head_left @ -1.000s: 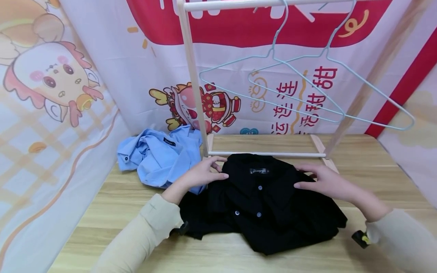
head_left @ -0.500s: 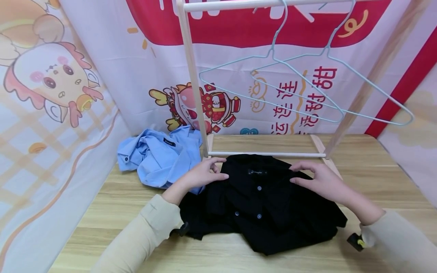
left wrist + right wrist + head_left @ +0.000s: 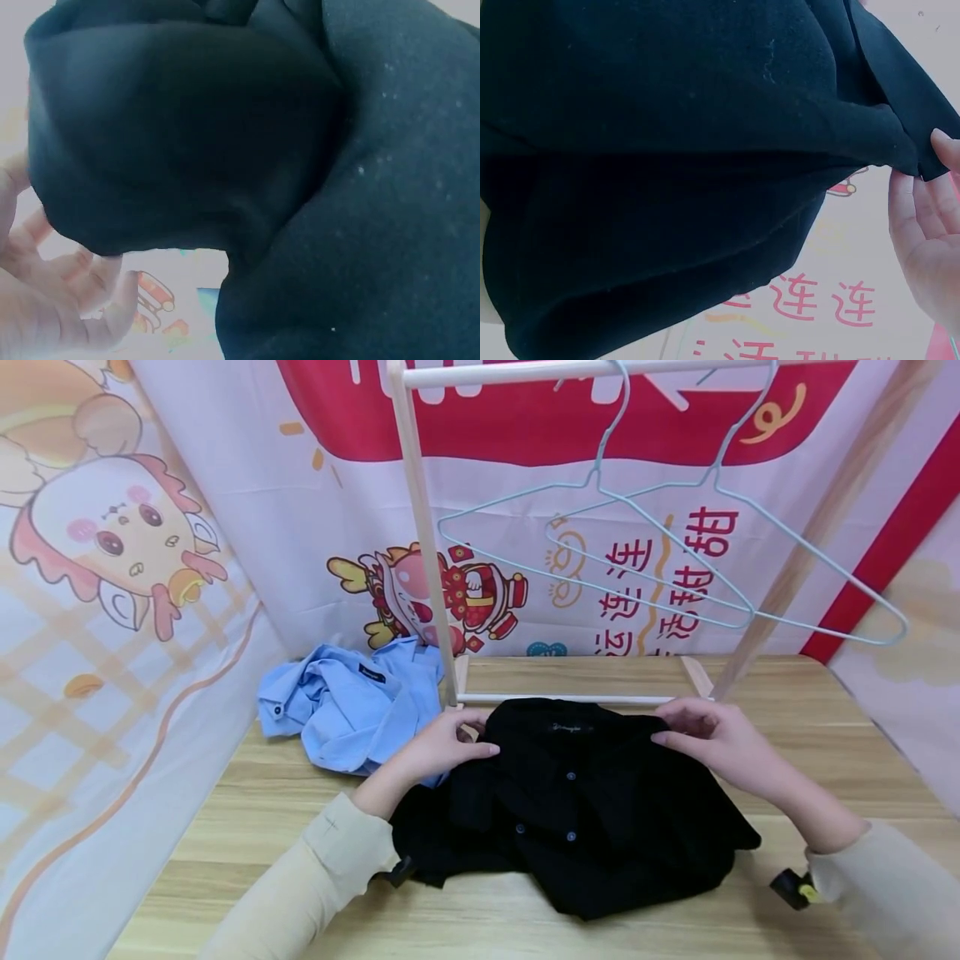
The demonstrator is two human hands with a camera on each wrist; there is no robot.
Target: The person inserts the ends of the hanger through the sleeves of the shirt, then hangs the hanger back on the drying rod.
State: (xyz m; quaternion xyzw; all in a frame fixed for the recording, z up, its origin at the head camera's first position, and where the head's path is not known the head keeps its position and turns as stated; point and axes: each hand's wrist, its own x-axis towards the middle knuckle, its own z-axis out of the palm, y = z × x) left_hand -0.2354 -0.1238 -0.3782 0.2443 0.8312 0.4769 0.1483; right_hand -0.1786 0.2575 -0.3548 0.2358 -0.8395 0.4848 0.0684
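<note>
A black button-up shirt (image 3: 592, 810) lies rumpled on the wooden table, its collar label and several buttons facing up. At the shirt's left shoulder, my left hand (image 3: 442, 747) pinches the cloth between thumb and fingers. My right hand (image 3: 720, 747) pinches the opposite shoulder. The right wrist view shows that hand's thumb (image 3: 946, 146) pressed on the black cloth (image 3: 667, 90) with fingers beneath it. In the left wrist view the black cloth (image 3: 180, 135) fills most of the frame and covers some of the left fingers.
Left of the black shirt is a crumpled light blue shirt (image 3: 352, 702). Behind stands a wooden garment rack (image 3: 427, 527), with two pale blue wire hangers (image 3: 540, 572) on its top bar. Printed cloth (image 3: 337, 502) forms the back and side walls.
My right hand has gone from the black shirt's shoulder edge slightly to the right and now pinches it. That shoulder is spread outward. My left hand has closed on its side, barely moving.
</note>
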